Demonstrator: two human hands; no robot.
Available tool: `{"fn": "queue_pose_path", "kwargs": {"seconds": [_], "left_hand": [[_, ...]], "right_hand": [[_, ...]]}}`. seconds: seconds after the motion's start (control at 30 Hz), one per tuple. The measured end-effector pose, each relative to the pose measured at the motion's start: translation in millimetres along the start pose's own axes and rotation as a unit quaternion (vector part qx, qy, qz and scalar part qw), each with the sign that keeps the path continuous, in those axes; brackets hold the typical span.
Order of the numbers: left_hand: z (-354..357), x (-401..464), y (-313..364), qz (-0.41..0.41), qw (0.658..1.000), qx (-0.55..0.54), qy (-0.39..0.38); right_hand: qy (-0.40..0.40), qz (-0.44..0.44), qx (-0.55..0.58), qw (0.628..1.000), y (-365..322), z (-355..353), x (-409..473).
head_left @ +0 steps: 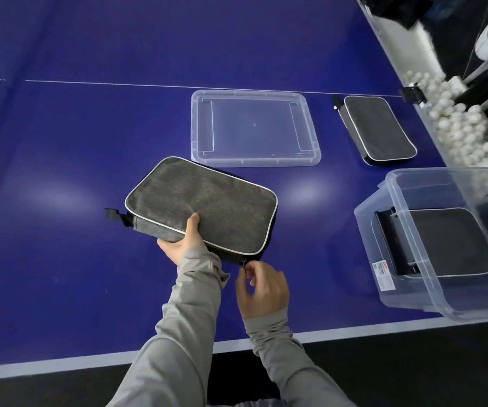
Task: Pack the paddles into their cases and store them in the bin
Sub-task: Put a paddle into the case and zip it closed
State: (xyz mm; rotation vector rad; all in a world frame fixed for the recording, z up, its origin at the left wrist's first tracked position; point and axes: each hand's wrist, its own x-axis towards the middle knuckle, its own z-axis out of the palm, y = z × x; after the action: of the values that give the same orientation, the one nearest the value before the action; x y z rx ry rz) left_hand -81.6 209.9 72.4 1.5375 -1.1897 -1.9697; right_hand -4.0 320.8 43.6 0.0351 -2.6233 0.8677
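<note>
Zipping a grey paddle case on the blue table.

My left hand point(179, 245) grips the near edge of the grey felt rectangular paddle case with white piping point(204, 204), thumb on top, tilting it off the blue table-tennis table point(90, 127); my right hand point(262, 289) pinches its small zipper pull point(243, 262) at the near corner. Beyond lies a clear plastic lid point(254, 127), holding nothing. Further right a second grey case point(379, 129) lies flat. The clear plastic bin point(430, 245) holds a third grey case point(448, 242); its white sticker point(383, 274) is too blurred to read.
</note>
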Motion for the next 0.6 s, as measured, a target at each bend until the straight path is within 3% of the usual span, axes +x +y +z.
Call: {"fn": "queue_pose_path", "kwargs": {"seconds": [0.27, 0.6], "left_hand": [[-6.6, 5.4, 8.3, 0.012, 1.0, 0.015, -0.001], [-20.5, 18.5, 23.1, 0.001, 0.996, 0.048, -0.08]], "right_hand": [[0.03, -0.011, 0.005, 0.999, 11.0, -13.8, 2.2], [0.049, 0.093, 0.074, 0.992, 25.7, -21.8, 43.0]]}}
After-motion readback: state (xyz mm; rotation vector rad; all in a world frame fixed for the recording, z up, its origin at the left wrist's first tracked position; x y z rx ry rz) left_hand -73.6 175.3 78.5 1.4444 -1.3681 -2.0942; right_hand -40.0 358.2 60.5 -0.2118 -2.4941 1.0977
